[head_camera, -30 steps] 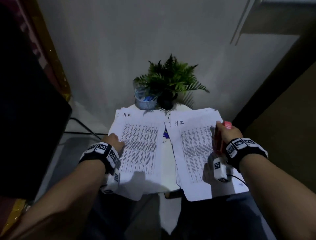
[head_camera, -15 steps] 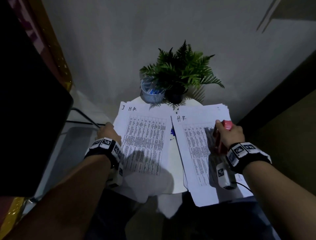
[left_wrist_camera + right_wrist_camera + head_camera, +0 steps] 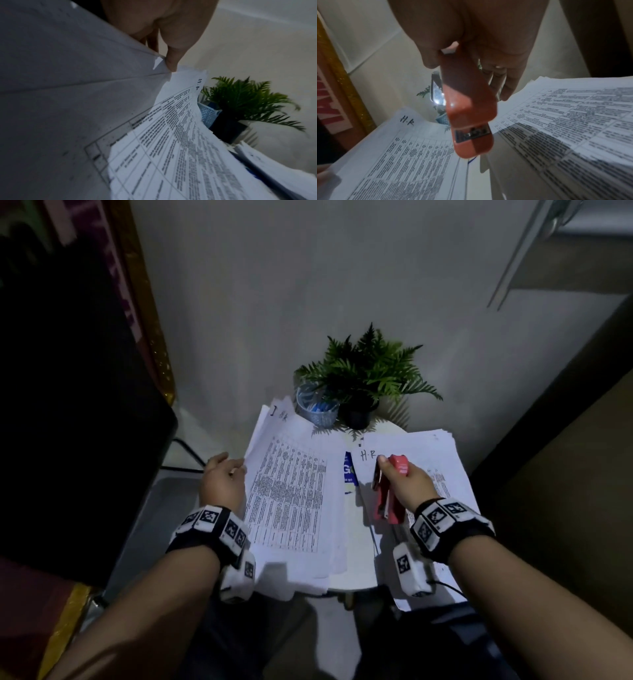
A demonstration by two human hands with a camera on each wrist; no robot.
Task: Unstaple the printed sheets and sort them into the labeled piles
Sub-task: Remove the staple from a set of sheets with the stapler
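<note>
Two piles of printed sheets lie on a small round white table (image 3: 359, 563). The left pile (image 3: 291, 501) (image 3: 399, 162) is hand-marked "J HR", the right pile (image 3: 445, 463) (image 3: 573, 128) "H.R". My left hand (image 3: 236, 470) pinches the left edge of the left pile's top sheets (image 3: 68, 94) and lifts it; the thumb (image 3: 171, 62) presses on the paper edge. My right hand (image 3: 394, 474) grips a red stapler (image 3: 390, 494) (image 3: 471, 115) above the right pile's upper left part, beside the "H.R" mark. The stapler's metal end points down at the gap between the piles.
A potted fern (image 3: 370, 374) and a blue mesh cup (image 3: 317, 409) stand at the table's back edge by the wall. A blue-printed item (image 3: 349, 474) shows between the piles. A large dark object (image 3: 68, 440) fills the left side.
My right hand has carried the stapler left across the right pile toward its "H.R" corner. My left hand has raised the left pile's left edge off the stack.
</note>
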